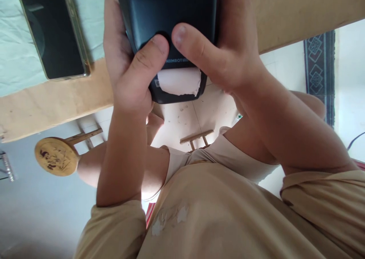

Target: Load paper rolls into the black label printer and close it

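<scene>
Between my two hands is a dark label printer (171,8) marked NIIMBOT, held up over the table's near edge. A strip of white paper (179,81) with a torn edge sticks out of its near end. My left hand (134,65) grips the printer's left side, thumb bent onto the top face. On the other side my right hand (219,53) is wrapped round it, its thumb also pressing the top near the middle. Both thumb tips lie close together by a dark round spot. The fingers beneath and the printer's far end are out of sight.
A phone (55,30) lies on the light green cloth (92,19) at the upper left. The wooden table edge (57,95) runs across in front of me. Below stand a round wooden stool (57,156) and my legs. A dark patterned border (319,72) marks the floor at right.
</scene>
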Tool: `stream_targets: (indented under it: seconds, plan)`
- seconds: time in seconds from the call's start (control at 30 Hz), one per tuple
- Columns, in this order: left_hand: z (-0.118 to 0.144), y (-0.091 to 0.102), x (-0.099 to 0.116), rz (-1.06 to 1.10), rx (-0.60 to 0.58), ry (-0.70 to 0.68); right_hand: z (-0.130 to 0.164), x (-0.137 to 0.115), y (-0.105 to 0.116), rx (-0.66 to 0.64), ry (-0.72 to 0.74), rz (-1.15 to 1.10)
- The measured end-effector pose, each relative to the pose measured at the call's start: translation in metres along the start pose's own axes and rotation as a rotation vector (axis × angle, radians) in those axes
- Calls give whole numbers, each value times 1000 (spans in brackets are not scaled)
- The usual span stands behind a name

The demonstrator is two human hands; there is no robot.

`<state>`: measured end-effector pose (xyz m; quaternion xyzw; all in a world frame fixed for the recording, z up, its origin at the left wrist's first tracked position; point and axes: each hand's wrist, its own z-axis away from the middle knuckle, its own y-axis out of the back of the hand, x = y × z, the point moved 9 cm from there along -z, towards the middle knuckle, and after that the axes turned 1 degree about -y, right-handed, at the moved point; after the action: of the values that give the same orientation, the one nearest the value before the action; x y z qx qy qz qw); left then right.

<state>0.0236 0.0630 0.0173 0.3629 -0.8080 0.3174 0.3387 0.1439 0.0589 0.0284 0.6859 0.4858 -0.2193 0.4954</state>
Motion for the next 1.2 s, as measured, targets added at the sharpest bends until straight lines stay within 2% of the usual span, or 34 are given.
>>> stream_targets:
  seconds: [0.2,0.27,0.43,0.53,0.8,1.03,1.2]
  plan:
    - [3,1,-2,101,208,231,1,2,0,7,-33,-17]
    - [3,4,-5,164,250,267,1,3,0,21,-42,-11]
    - [0,0,-2,153,82,146,1,2,1,28,-30,13]
    - [0,1,-2,144,54,102,1,2,1,23,-34,-20]
    - [-2,-4,4,140,101,86,2,0,1,25,-20,-16]
    - [1,4,-6,26,176,223,2,3,1,30,-41,-6]
    - [0,2,-5,33,192,214,2,0,1,32,-15,-4]
